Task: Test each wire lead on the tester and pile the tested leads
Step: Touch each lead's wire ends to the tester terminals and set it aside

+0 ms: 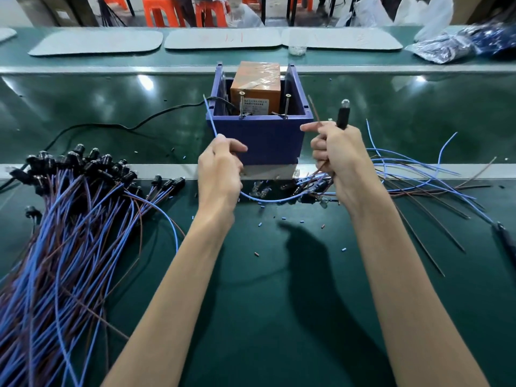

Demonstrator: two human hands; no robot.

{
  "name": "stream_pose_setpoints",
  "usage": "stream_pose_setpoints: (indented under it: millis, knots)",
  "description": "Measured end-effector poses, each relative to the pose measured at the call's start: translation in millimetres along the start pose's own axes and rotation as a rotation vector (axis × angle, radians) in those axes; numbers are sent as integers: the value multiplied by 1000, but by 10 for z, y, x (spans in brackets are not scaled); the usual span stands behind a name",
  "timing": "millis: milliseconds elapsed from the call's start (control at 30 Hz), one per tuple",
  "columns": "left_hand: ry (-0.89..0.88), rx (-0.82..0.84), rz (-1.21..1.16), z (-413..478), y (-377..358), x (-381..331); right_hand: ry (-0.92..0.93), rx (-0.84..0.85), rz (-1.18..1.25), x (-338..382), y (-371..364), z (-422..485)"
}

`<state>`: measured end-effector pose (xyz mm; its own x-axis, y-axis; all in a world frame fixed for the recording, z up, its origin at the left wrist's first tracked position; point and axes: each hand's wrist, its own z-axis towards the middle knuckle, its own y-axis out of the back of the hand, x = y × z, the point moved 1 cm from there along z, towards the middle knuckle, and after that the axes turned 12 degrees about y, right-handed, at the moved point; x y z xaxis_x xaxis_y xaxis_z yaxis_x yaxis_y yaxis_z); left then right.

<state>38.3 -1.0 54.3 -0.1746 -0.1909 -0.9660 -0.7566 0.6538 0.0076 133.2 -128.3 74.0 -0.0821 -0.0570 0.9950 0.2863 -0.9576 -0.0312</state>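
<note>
The tester is a blue box with an orange block and two upright screws inside. My left hand pinches the blue wire of one lead, its tip raised beside the box's left corner. My right hand grips the same lead's black lamp holder upright, bulb on top, and pinches its brown wire near the box's right corner. The blue wire loops low between both hands. A big pile of leads with black holders lies at the left.
Loose blue and brown leads spread on the green mat to the right. Small bulbs and cut insulation bits lie in front of the tester. A black cable runs left from the box. White pads and plastic bags sit on the far shelf.
</note>
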Motion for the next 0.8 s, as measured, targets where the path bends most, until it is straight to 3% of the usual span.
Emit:
stream_pose_setpoints:
  millis: [100, 267, 467, 800]
  knots:
    - [-135, -56, 235, 65, 64, 17, -11, 6, -56, -25, -7, 19]
    - [-236, -113, 306, 108, 125, 32, 64, 55, -54, -66, 14, -9]
    - [-242, -147, 261, 102, 128, 21, 107, -94, 0, -88, 51, 0]
    - [-103, -127, 57, 162, 159, 20, 113, -76, 62, -101, 35, 12]
